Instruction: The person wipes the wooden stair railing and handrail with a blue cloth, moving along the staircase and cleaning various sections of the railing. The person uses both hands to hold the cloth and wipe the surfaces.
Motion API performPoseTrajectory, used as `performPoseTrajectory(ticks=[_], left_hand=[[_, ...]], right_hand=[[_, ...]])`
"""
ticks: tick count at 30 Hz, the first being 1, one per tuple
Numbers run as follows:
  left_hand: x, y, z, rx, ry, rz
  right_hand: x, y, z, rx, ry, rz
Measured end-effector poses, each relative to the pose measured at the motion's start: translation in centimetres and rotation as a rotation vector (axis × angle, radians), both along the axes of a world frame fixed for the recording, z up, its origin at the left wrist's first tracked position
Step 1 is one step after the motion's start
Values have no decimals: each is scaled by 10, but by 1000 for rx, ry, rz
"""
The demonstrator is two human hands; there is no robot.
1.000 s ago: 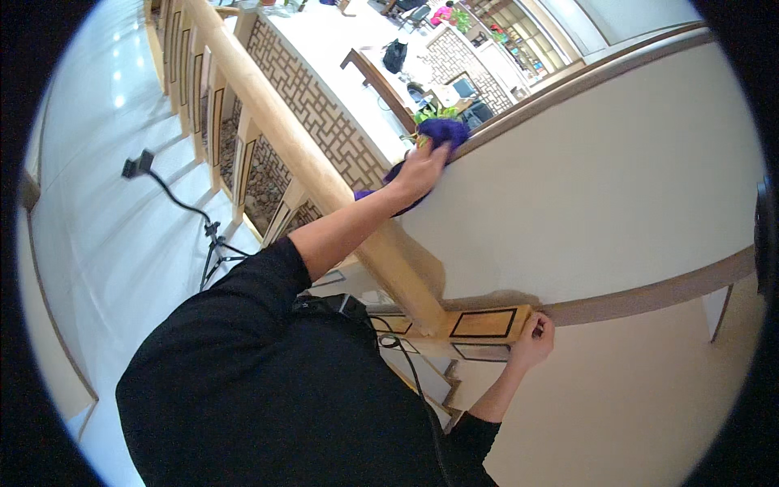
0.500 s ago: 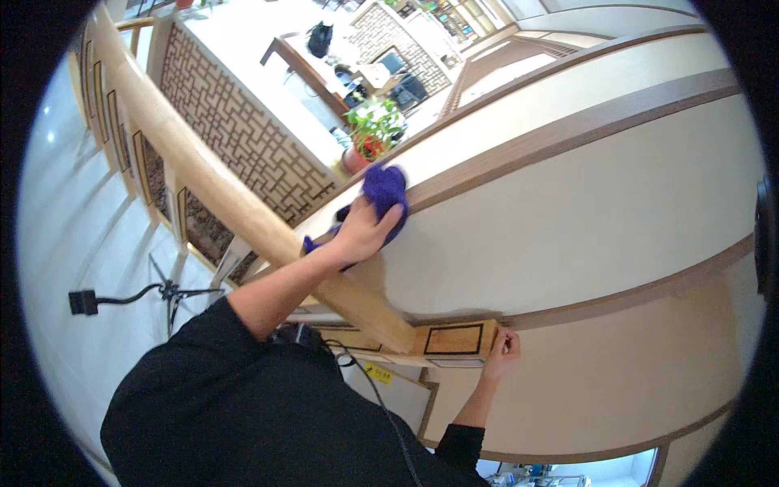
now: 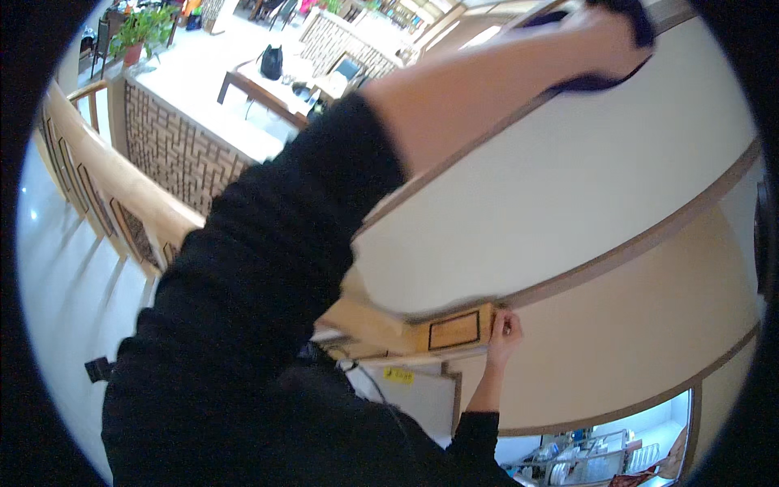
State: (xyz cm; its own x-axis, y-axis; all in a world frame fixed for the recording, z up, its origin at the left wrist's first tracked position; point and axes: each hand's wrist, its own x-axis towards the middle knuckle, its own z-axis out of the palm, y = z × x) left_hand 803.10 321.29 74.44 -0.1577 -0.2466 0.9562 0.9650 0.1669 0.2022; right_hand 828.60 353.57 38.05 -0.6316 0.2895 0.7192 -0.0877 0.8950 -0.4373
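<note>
My left arm reaches far to the upper right. At its end my left hand point(image 3: 610, 39), smeared by motion, is closed on a dark purple cloth point(image 3: 643, 23). The cloth lies against the brown wooden trim point(image 3: 466, 158) that runs along the curved cream wall panel point(image 3: 519, 207). Lower down, my right hand point(image 3: 505, 331) has its fingers curled around the end edge of a light wooden post point(image 3: 454, 331) with a dark rectangular inlay. Part of the hand's grip is hidden by the post.
A thick wooden handrail point(image 3: 134, 183) curves down at the left above pale steps point(image 3: 69, 268). Beyond stand a lattice-patterned partition point(image 3: 174, 146), a brown table point(image 3: 264, 93) with a black bag, and a potted plant point(image 3: 139, 34). Shelved glassware point(image 3: 600, 463) shows at the lower right.
My left hand has swept up and right along the trim with the purple cloth. The view has shifted somewhat; my right hand stays at the post.
</note>
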Motion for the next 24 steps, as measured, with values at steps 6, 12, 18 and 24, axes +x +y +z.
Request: performPoseTrajectory(ticks=[6,12,18,24], left_hand=[[34,-28,-79,-142,-72,-185],[37,-15,-295,-270,-411,-192],[61,-32,-447,-377,-642,-167],[71,-35,-492,-519,-933,-79]], right_hand=[[3,1,-1,-86,22,7],[14,7,-2,-115,6,-111],[9,9,0,-95,33,-73],[2,14,-6,-101,120,-108]])
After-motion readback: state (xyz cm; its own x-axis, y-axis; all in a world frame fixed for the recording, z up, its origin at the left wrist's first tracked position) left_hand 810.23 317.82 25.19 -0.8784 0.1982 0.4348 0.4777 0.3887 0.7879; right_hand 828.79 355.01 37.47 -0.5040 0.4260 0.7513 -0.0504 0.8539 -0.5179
